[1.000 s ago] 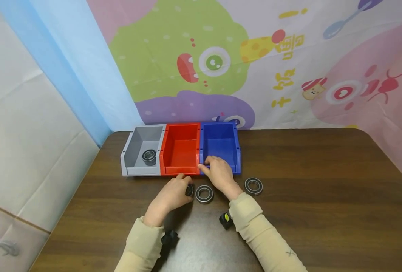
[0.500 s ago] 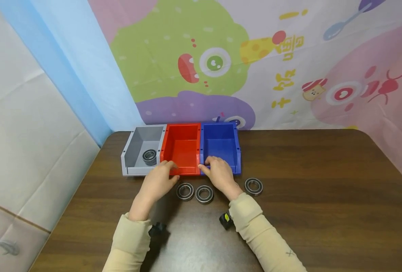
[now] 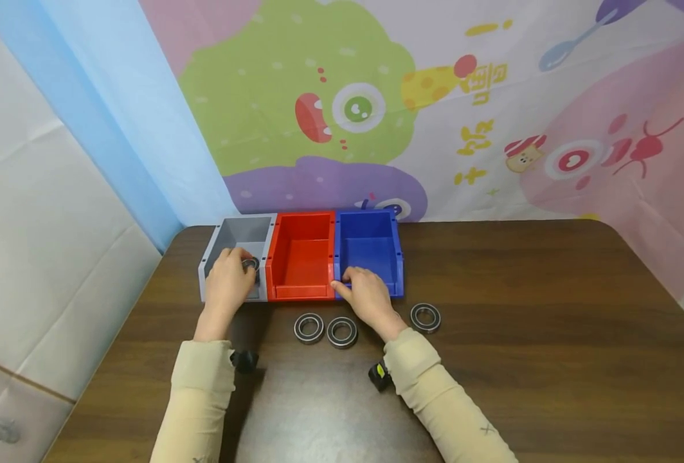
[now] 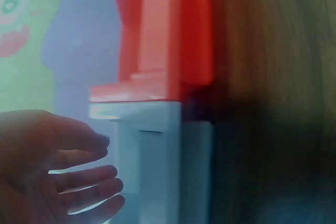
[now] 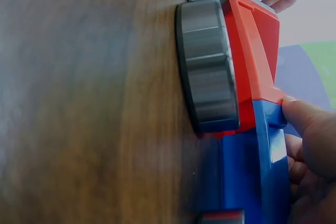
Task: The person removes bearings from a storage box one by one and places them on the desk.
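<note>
My left hand (image 3: 226, 283) reaches over the front of the grey bin (image 3: 205, 273), its fingers beside a ball bearing (image 3: 252, 262) inside. In the left wrist view the left hand (image 4: 63, 171) has loosely extended fingers, with nothing seen between them. My right hand (image 3: 367, 297) holds the front lip of the blue bin (image 3: 398, 257). In the right wrist view its thumb (image 5: 302, 114) presses the rim near the red bin, with the fingers curled behind. Two bearings, a left one (image 3: 308, 328) and a right one (image 3: 342, 332), lie flat before the bins.
Between the grey and blue bins stands the red bin (image 3: 301, 292), joined side by side with them. A third bearing (image 3: 425, 318) lies right of my right wrist on the brown wooden table (image 3: 521, 308). A printed cloth (image 3: 296, 128) hangs behind.
My left hand has let go of the left table bearing and moved left and forward, past the red bin, to the grey bin. The right hand stays on the blue bin.
</note>
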